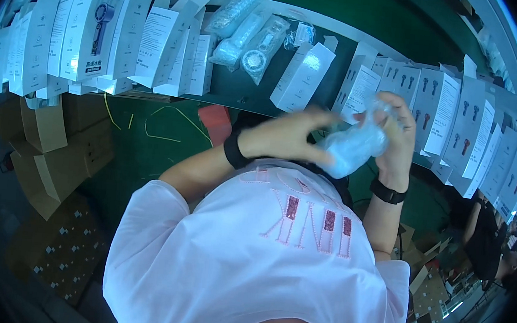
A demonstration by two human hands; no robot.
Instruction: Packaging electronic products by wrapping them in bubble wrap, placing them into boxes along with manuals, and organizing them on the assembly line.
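Holding a wrapped bundle (354,148), hands (400,149) near white boxes (304,75) bearing print.

decent gap over the table (231,90) between left box row (96,40) and lone white box (304,75), bubble-wrapped packs (245,39) clogging the back, right side pretty walled off by upright boxes (435,107), wrapped bundle (356,146) in front too
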